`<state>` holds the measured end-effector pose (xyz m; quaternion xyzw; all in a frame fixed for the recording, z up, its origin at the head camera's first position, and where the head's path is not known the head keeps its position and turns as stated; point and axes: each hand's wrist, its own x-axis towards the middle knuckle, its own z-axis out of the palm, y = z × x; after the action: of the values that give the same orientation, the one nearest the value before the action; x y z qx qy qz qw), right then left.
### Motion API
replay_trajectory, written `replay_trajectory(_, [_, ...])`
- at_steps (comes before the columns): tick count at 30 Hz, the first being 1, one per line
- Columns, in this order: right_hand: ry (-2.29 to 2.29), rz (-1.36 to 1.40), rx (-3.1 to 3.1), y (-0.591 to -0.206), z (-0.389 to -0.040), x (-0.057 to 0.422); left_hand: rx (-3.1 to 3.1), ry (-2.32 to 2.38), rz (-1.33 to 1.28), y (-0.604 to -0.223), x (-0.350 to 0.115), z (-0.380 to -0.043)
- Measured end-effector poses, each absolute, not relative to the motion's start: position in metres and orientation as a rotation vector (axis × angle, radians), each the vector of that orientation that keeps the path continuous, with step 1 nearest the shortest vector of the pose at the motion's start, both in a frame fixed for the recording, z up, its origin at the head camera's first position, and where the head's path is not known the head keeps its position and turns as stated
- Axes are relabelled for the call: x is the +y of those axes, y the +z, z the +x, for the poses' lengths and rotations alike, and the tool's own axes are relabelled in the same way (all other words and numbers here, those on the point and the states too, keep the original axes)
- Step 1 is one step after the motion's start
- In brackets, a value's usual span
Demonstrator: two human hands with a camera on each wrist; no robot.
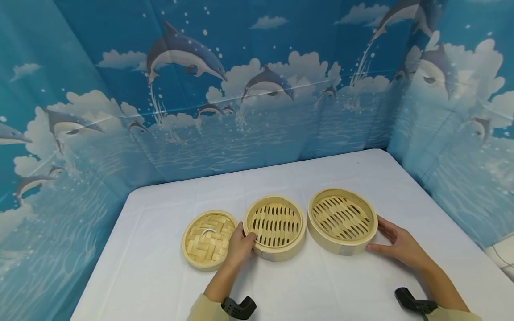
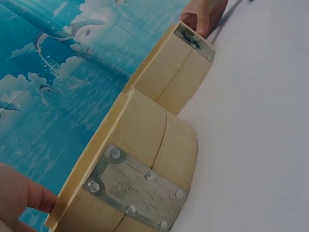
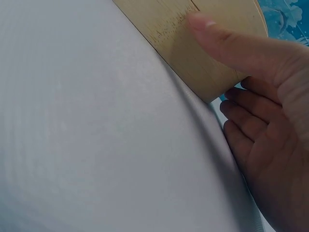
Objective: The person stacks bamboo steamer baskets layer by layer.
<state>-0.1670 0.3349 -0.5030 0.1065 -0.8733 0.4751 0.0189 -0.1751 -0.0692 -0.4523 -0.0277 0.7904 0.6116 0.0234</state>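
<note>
Two round bamboo steamer baskets with slatted floors stand side by side on the white table. My left hand is at the left side of the middle steamer basket, thumb over its rim and fingers down outside. A metal plate with engraved characters is riveted to that basket's wall in the left wrist view. My right hand lies against the right side of the other steamer basket. In the right wrist view its thumb touches the wall, and the fingers extend loosely around the far side.
A woven bamboo steamer lid with a small pale loop handle lies left of the baskets, close beside my left forearm. A blue dolphin-print curtain hangs behind the white-covered table and along its sides.
</note>
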Motion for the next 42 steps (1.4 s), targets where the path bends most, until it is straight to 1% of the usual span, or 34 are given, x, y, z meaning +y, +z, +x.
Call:
replay_trajectory(3, [1.468,0.356,-2.701,-0.505,-0.168,0.335,2.459,1.876,-0.145,-0.451,-0.070,-0.176])
replay_trajectory(13, [1.436,0.357,-2.703,-0.506,-0.167,0.335,2.391,1.960,-0.187,-0.443,-0.073,-0.178])
replay_trajectory(18, [1.461,0.389,-2.688,-0.505,-0.168,0.334,2.333,2.021,-0.212,-0.430,-0.078,-0.181])
replay_trajectory(22, [1.477,0.406,-2.680,-0.505,-0.168,0.334,2.310,2.075,-0.204,-0.412,-0.074,-0.190])
replay_trajectory(27, [1.482,0.396,-2.678,-0.507,-0.168,0.335,2.285,2.116,-0.188,-0.386,-0.054,-0.206])
replay_trajectory(32, [1.485,0.380,-2.687,-0.508,-0.166,0.336,2.264,2.109,-0.137,-0.367,-0.021,-0.218])
replay_trajectory(36, [1.471,0.401,-2.688,-0.506,-0.168,0.336,2.239,2.097,-0.102,-0.362,0.005,-0.221])
replay_trajectory(42, [1.452,0.432,-2.681,-0.505,-0.167,0.340,2.261,2.028,-0.079,-0.367,0.045,-0.218])
